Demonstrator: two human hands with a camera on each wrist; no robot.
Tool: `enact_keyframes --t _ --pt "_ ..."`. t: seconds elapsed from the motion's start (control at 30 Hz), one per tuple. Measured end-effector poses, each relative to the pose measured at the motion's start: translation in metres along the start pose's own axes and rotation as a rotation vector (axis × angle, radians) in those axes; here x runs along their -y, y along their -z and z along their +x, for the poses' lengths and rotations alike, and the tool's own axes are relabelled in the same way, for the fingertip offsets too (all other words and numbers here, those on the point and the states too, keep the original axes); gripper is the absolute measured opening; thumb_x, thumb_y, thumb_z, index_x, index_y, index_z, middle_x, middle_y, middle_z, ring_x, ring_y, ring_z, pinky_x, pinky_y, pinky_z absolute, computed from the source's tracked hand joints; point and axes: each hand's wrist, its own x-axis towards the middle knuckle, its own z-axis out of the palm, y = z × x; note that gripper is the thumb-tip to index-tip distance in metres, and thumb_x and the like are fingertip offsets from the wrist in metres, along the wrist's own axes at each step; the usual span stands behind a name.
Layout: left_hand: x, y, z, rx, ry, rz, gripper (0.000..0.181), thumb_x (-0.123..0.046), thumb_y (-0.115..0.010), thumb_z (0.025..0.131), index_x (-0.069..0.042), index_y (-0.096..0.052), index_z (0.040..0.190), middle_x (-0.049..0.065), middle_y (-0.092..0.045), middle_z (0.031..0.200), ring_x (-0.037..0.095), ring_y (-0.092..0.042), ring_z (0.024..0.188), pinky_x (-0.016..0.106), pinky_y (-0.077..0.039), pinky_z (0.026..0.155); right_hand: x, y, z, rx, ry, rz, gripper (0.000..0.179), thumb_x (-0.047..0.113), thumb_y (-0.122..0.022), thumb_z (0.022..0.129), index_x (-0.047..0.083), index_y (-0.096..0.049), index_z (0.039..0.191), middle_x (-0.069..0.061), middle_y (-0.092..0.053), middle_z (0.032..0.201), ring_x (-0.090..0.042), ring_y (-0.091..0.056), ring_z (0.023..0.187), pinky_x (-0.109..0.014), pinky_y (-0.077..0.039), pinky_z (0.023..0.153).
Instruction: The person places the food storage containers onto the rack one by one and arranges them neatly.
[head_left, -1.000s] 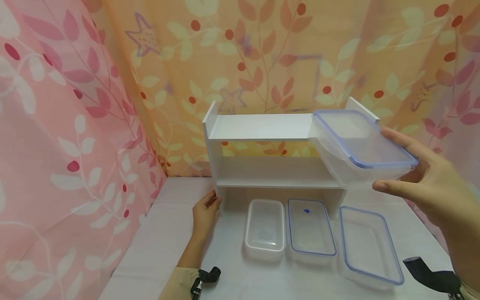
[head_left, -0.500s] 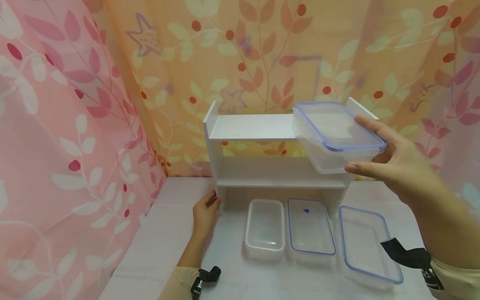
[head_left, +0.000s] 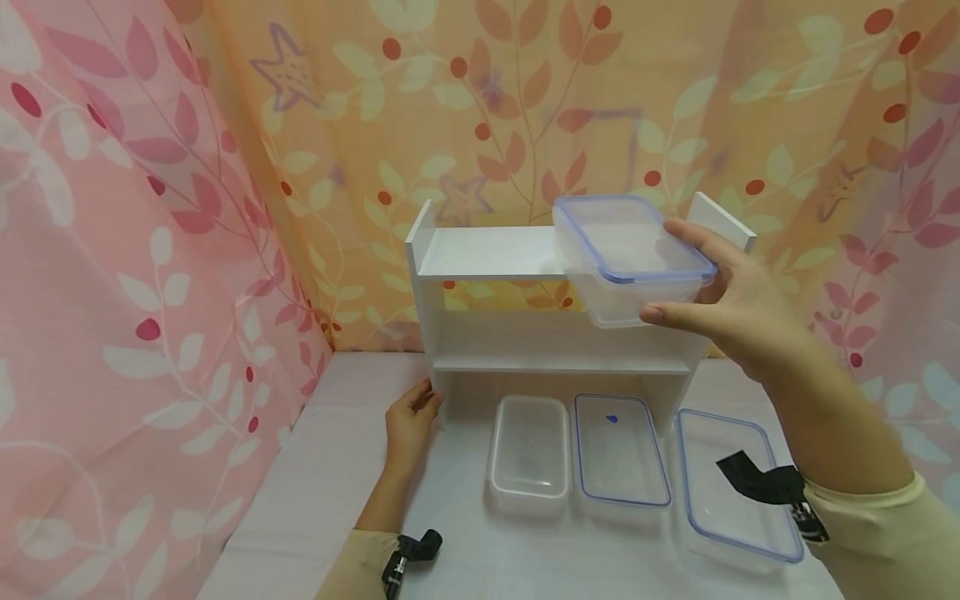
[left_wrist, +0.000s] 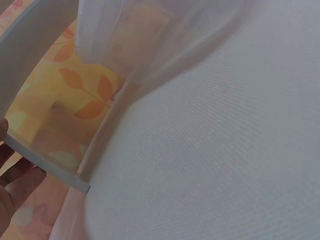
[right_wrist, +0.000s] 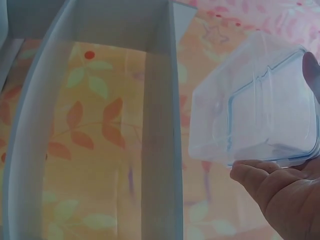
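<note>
My right hand holds a clear plastic food container with a blue-rimmed lid by its right end, thumb low and fingers along the lid's edge. It is up in front of the top board of a white shelf rack, tilted a little. From the right wrist view, the container appears beyond the rack's upper boards, apart from them. Low on the rack's left side, my left hand grips the side panel; the left wrist view has fingers and thumb on either side of that panel.
On the white table before the rack stand a frosted container, a blue-rimmed one with a small blue mark, and a larger blue-rimmed one at right, partly behind my wrist camera. Floral curtains hang behind and left.
My right hand has carried the container leftward and somewhat upward, from beyond the rack's right side to in front of its top board. My left hand stays at the side panel.
</note>
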Motion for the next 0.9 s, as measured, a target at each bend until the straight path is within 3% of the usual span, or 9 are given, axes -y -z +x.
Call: enact_keyframes --t 0.1,0.27,0.43,0.53,0.77,0.9 --pt "-0.001 0.0 0.0 0.0 -0.001 0.004 0.039 -0.01 -0.074 0.095 -0.002 -0.067 0.133 0.013 -0.074 0.12 0.026 -0.07 0.114 0.027 -0.06 0.083 0.004 -0.007 0.005 0.023 -0.001 0.059 0.099 0.009 -0.086 0.083 0.038 -0.031 0.16 -0.012 -0.056 0.118 -0.013 -0.065 0.091 -0.027 -0.057 0.071" --pt "0.0 0.0 0.001 -0.003 -0.007 0.006 0.04 -0.011 -0.074 0.095 0.001 -0.067 0.133 0.014 -0.074 0.12 0.027 -0.07 0.113 0.026 -0.059 0.082 0.009 -0.016 0.012 0.032 0.006 0.093 0.099 0.011 -0.088 0.082 0.037 -0.032 0.16 -0.011 -0.056 0.12 -0.013 -0.063 0.093 -0.024 -0.055 0.073" --pt "0.002 0.0 0.001 0.0 -0.003 0.006 0.039 -0.012 -0.074 0.096 -0.003 -0.068 0.133 0.013 -0.074 0.119 0.025 -0.07 0.113 0.024 -0.059 0.082 0.013 -0.022 0.018 0.002 0.012 0.004 0.099 0.023 -0.092 0.079 0.04 -0.035 0.158 -0.008 -0.059 0.093 -0.015 -0.057 0.079 -0.026 -0.049 0.064" --pt "0.001 0.0 0.001 0.006 -0.003 0.0 0.038 -0.011 -0.074 0.096 -0.004 -0.068 0.132 0.014 -0.074 0.119 0.025 -0.07 0.112 0.025 -0.059 0.081 0.015 -0.026 0.022 -0.013 0.026 -0.022 0.099 0.027 -0.093 0.077 0.04 -0.036 0.157 -0.006 -0.055 0.085 -0.017 -0.053 0.072 -0.028 -0.045 0.058" --pt "0.0 0.0 0.0 0.005 0.001 0.009 0.038 -0.011 -0.073 0.096 -0.004 -0.068 0.133 0.013 -0.074 0.119 0.025 -0.07 0.111 0.025 -0.059 0.081 0.019 -0.037 0.035 0.013 0.019 0.031 0.102 0.031 -0.093 0.077 0.04 -0.033 0.159 -0.011 -0.059 0.115 -0.02 -0.058 0.09 -0.025 -0.049 0.065" --pt "-0.002 0.0 -0.001 0.005 0.003 0.008 0.038 -0.01 -0.073 0.096 -0.004 -0.068 0.133 0.013 -0.074 0.12 0.025 -0.07 0.112 0.026 -0.06 0.082 0.022 -0.042 0.041 0.022 0.007 0.041 0.103 0.037 -0.093 0.075 0.041 -0.032 0.159 -0.014 -0.061 0.114 -0.022 -0.057 0.093 -0.026 -0.047 0.067"
